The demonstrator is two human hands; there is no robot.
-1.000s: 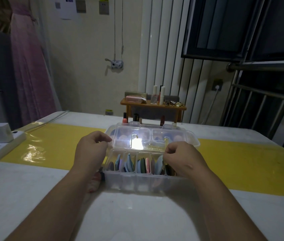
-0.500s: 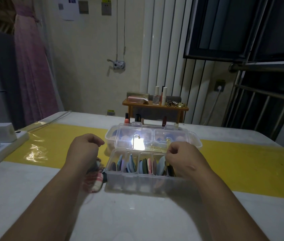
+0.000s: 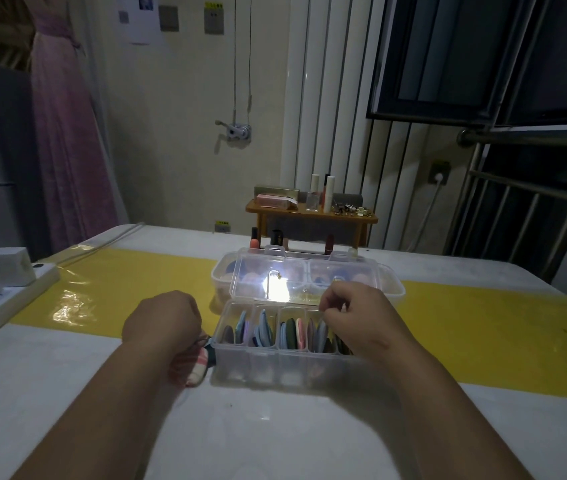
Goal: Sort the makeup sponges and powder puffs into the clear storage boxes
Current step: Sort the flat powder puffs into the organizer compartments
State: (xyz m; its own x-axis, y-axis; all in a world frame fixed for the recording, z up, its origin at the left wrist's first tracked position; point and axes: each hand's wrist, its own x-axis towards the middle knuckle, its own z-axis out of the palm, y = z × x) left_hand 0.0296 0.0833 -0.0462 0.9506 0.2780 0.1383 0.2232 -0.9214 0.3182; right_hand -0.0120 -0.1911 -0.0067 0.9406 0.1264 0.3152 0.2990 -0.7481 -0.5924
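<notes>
Clear plastic boxes, soft round puffs on a white and yellow table (image 3: pixel 102 292)

Transparent and divided into narrow compartments, the near storage box (image 3: pixel 275 372) holds flat round puffs (image 3: pixel 292 332) standing on edge in blue, green and pink. Its glossy lid (image 3: pixel 258 275) leans open against a second clear box (image 3: pixel 219 282). Over the rightmost compartment, the right hand (image 3: pixel 355 313) curls, thumb and forefinger tips together; what they pinch I cannot tell. The left hand (image 3: pixel 162 318) makes a fist beside the box's left end, above a checked fabric piece (image 3: pixel 197 363); any grip is hidden.
</notes>
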